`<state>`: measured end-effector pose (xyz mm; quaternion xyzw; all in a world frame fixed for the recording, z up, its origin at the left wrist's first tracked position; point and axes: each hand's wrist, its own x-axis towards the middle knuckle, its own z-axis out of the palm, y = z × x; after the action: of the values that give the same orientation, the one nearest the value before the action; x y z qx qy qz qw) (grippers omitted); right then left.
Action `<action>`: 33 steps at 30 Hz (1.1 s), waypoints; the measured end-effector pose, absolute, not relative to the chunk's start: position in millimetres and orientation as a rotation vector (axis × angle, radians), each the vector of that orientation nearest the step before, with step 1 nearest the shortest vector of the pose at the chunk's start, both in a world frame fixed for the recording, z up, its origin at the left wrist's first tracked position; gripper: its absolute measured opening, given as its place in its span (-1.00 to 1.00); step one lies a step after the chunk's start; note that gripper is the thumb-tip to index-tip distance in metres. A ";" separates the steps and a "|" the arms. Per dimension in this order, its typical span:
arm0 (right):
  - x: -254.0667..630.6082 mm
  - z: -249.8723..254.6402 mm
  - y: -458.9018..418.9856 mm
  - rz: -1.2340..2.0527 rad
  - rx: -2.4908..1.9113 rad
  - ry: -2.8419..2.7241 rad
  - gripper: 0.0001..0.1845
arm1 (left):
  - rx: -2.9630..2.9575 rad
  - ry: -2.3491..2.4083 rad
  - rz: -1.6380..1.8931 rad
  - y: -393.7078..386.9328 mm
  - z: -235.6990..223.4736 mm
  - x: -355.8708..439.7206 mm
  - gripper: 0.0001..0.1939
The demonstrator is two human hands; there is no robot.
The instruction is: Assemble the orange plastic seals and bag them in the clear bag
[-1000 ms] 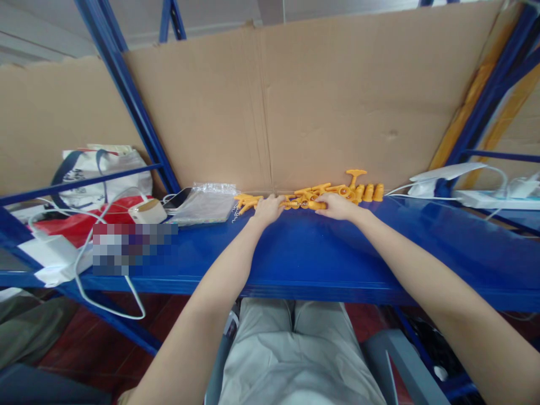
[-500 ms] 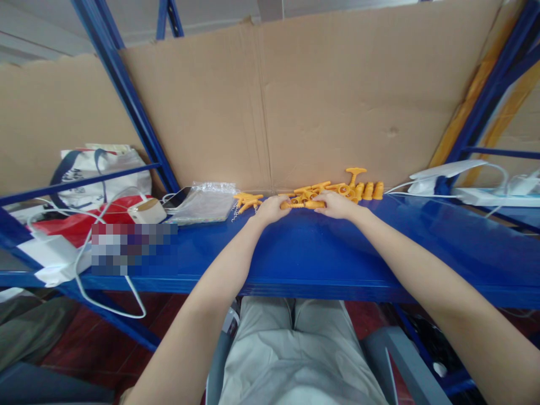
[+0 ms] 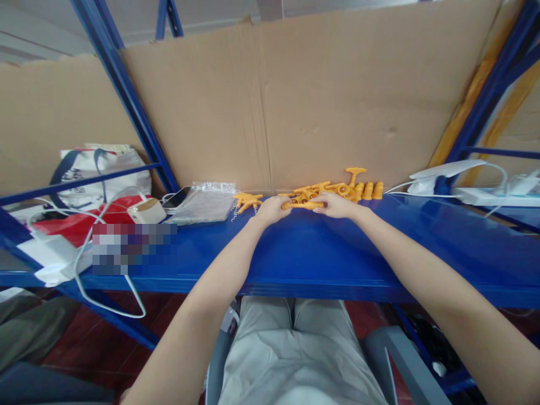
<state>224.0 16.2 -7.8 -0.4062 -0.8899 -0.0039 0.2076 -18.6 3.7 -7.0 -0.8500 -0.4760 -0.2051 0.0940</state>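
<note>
On the far side of the blue counter (image 3: 307, 259), near the foot of the cardboard (image 3: 270, 112), a slim yellow piece (image 3: 304, 206) is between the left hand (image 3: 272, 209) and the right hand (image 3: 341, 205). The left fingers are closed on its left end and the right fingers on its right end, each in what looks like a small pinch; the tips are partly hidden, so I cannot tell how tightly they press. Just behind is a heap (image 3: 315, 189) of yellow parts. Cups (image 3: 368, 191) stand in a row beyond the right hand, near an upright T-handle (image 3: 355, 170). Left of the left hand, a yellow cluster (image 3: 248, 201) with metal spirals (image 3: 233, 214) lies beside a clear bag (image 3: 206, 203).

For a good hold, the two pinches are best set in line and light, so the piece neither tips nor rolls; working on the near side of the heap should spare the loose parts a knock. The piece's long axis runs from side to side, roughly parallel to the counter's front edge and about level. Which end is its front I cannot tell, as the fingers cover both ends in part
</note>
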 end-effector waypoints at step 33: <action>230.5 -8.0 13.2 1.104 -1.185 -1.865 -0.62 | -2.485 -1.473 -0.740 12.9 -13.3 -20.7 -0.75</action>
<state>230.5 13.2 -8.0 -0.4530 -0.7129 0.4219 0.3294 -20.7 12.9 -13.3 -0.8307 -0.4923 -0.2474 0.0796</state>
